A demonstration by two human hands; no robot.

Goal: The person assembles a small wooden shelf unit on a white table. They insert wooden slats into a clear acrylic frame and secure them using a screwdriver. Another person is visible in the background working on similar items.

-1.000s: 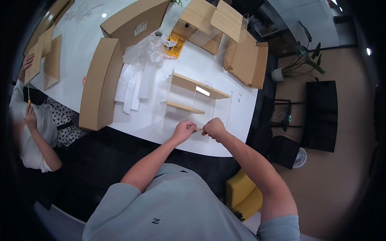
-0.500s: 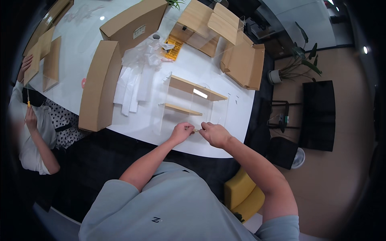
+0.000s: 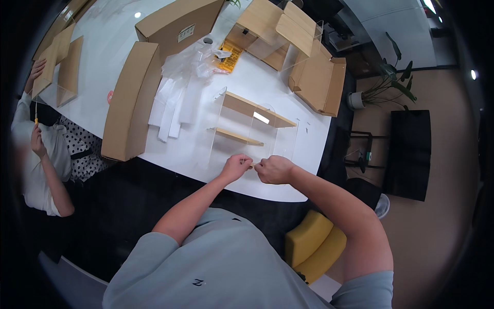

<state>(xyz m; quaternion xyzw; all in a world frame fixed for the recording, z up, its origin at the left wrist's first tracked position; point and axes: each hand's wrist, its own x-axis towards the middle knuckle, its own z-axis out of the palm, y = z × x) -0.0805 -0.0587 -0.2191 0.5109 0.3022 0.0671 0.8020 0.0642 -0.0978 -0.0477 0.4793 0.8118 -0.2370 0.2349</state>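
Note:
At the near edge of the white table, my left hand (image 3: pixel 236 167) is closed in a pinch around something small and mostly hidden. Facing it, my right hand (image 3: pixel 274 170) forms a fist. A small yellowish piece (image 3: pixel 252 166) shows in the narrow gap between my fingers; its kind cannot be made out. Just beyond my hands stands a clear acrylic shelf unit with two light wooden boards: a longer far board (image 3: pixel 257 109) and a shorter near board (image 3: pixel 239 137). Its transparent panels are hard to see against the white tabletop (image 3: pixel 190 159).
Brown cardboard boxes (image 3: pixel 128 103), crumpled plastic wrap (image 3: pixel 188 72) and white foam strips (image 3: pixel 170 108) lie to the left. An assembled wooden-and-acrylic unit (image 3: pixel 260 23) and an open carton (image 3: pixel 319 82) stand behind. At far left, a co-worker's hand (image 3: pixel 38 141) holds a yellow-handled screwdriver. A yellow chair (image 3: pixel 314 242) is at right.
The view has shifted slightly, so the table things appear a little to the right. My two hands remain together, with the gap between them slightly narrower.

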